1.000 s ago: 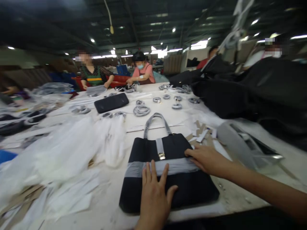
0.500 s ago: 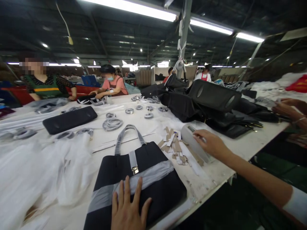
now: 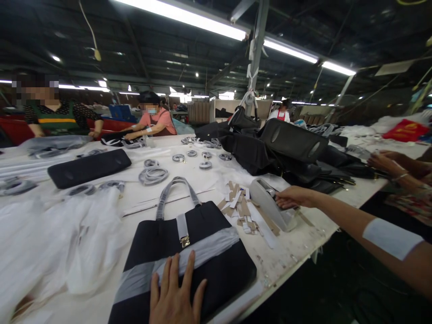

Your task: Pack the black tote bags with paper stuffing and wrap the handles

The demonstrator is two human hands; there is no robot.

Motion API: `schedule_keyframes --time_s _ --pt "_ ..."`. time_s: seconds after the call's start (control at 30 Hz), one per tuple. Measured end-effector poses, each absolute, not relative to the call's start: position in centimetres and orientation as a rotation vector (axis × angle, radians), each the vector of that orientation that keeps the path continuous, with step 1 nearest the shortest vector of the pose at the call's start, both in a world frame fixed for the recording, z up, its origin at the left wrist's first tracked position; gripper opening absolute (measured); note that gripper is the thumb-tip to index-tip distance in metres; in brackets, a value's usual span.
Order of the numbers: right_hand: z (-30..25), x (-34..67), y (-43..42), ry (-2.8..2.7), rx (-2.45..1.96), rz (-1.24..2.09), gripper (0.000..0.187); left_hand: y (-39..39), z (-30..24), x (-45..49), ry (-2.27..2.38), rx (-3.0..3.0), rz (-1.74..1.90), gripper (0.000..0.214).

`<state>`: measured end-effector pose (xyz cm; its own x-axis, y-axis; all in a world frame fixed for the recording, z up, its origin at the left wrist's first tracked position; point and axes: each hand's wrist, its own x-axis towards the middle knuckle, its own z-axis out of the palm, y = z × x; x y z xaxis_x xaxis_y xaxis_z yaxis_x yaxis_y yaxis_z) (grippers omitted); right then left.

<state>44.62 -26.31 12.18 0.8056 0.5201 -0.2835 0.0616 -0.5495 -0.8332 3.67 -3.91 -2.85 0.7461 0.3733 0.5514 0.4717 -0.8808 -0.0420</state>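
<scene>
head view: left hand flat, open on the bag; right hand at 2 o'clock touches the tape dispenser, grip unclear; a shove could tip it off the table

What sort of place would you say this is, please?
Probably a handbag factory floor: a black handbag lies under the left hand, coiled straps and piled black bags cover the long table, and other people work along it.

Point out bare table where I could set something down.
Bare: the strip between bag and the table edge, this side of the dispenser. Crowded: plastic bags left, scraps by the right hand, coils beyond.
</scene>
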Motion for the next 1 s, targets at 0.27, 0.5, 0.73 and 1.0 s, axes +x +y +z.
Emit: schedule_keyframes --time_s 0.27,0.5,0.73,1.0 --pt "15.1 43.7 -27.7 -0.266 -2.012 0.784 0.023 -3.8 -2.7 3.7 -0.678 -2.781 -0.822 0.053" --pt "17.5 41.7 -33.5 -0.223 -2.102 0.566 0.031 -3.8 -2.7 3.7 -0.661 -2.777 -0.836 0.055" --pt "12.2 38.1 -37.8 -0.183 -2.091 0.475 0.042 -3.7 -2.7 3.6 -0.660 -2.805 -0.814 0.057" --pt "5.7 37.8 -37.8 -0.270 -2.010 0.266 0.051 -3.8 -2.5 3.5 -0.667 -2.802 -0.813 0.057"
